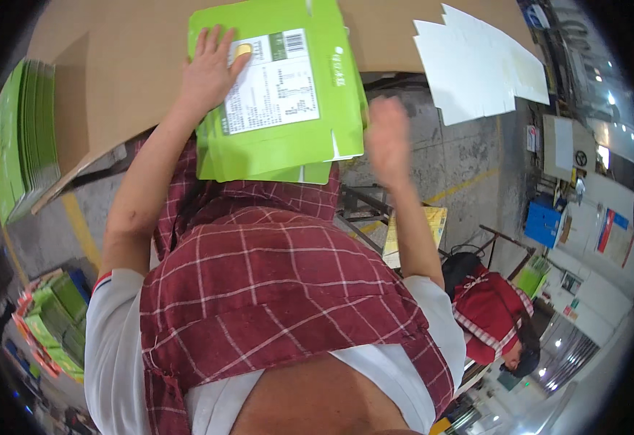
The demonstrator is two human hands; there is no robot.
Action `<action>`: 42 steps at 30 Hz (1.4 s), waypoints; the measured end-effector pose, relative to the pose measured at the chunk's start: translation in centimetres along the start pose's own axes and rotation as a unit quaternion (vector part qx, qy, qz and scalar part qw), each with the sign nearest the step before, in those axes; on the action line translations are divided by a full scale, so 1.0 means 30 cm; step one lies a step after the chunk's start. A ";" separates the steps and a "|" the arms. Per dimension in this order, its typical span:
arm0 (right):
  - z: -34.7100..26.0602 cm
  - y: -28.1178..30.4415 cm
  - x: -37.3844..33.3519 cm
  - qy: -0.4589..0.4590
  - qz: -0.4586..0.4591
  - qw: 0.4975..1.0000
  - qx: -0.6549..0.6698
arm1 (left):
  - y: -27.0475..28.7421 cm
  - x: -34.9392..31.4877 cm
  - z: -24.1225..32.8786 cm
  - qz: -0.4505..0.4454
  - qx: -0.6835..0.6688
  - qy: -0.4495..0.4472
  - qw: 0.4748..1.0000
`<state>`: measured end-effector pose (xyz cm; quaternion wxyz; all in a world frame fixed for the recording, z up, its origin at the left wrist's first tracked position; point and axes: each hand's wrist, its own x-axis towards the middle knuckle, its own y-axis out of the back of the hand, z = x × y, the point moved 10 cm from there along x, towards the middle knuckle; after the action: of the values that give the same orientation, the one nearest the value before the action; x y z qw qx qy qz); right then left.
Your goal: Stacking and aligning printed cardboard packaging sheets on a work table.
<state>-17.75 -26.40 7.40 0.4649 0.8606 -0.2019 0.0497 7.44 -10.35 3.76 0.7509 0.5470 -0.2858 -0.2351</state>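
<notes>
Head view: green cardboard pieces [281, 94] lay at upper centre, the left hand [210, 75] on them, fingers spread, gripping nothing; the right hand [389, 138] blurred beside them, its fingers' opening and hold unclear.

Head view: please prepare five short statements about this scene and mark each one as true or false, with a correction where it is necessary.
1. The left hand is on the green cardboard stack. True.
2. The right hand lies on the label. False: it is blurred, beside the stack's right edge.
3. White sheets are to the right of the stack. True.
4. The apron is plain blue. False: it is dark red with white lines.
5. A second green stack is at the left. True.
</notes>
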 end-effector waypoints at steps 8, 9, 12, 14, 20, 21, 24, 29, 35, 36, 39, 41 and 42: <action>0.746 0.317 0.028 -0.322 -0.086 0.829 -0.450 | -0.014 -0.002 0.046 -0.021 -0.030 -0.009 0.999; 0.730 0.283 0.042 -0.310 -0.087 0.841 -0.434 | 0.002 -0.001 0.050 -0.015 -0.030 -0.009 0.999; 0.656 0.219 0.129 -0.290 -0.156 0.858 -0.395 | -0.006 -0.009 0.015 -0.045 -0.003 0.024 0.999; 0.414 0.209 0.227 -0.151 -0.086 0.925 -0.337 | -0.007 0.000 -0.009 -0.010 -0.030 0.016 0.999; -0.214 0.427 0.198 -0.116 0.064 0.959 0.252 | -0.052 0.011 -0.008 -0.075 -0.262 0.063 0.960; -0.328 0.454 0.189 0.115 0.029 0.988 -0.099 | -0.019 0.036 0.008 -0.026 -0.152 0.054 0.986; -0.203 0.390 0.214 0.259 0.022 0.965 0.022 | -0.112 0.120 0.069 -0.044 -0.246 -0.012 0.968; 0.170 -0.091 0.176 -0.330 -0.099 0.868 0.357 | -0.075 0.060 -0.046 -0.089 -0.473 0.125 0.868; -0.075 -0.213 0.131 -0.315 -0.131 0.868 0.362 | 0.014 0.024 0.002 -0.024 -0.395 0.082 0.915; -0.072 -0.208 0.126 -0.307 -0.178 0.877 0.323 | 0.012 0.010 0.015 -0.034 -0.286 0.080 0.954; -0.015 -0.026 0.191 -0.221 -0.160 0.946 0.175 | -0.012 0.008 0.026 -0.004 -0.205 0.045 0.978; 0.034 0.221 0.245 -0.166 0.059 0.980 0.096 | -0.014 0.012 0.024 -0.002 -0.201 0.033 0.979; 0.133 0.248 0.250 -0.166 0.113 0.975 0.098 | -0.013 0.013 0.025 0.001 -0.189 0.025 0.982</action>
<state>-14.25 -35.56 13.00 0.3295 0.8700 -0.3661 -0.0219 7.20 -11.22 3.64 0.8478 0.4009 -0.2177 -0.2704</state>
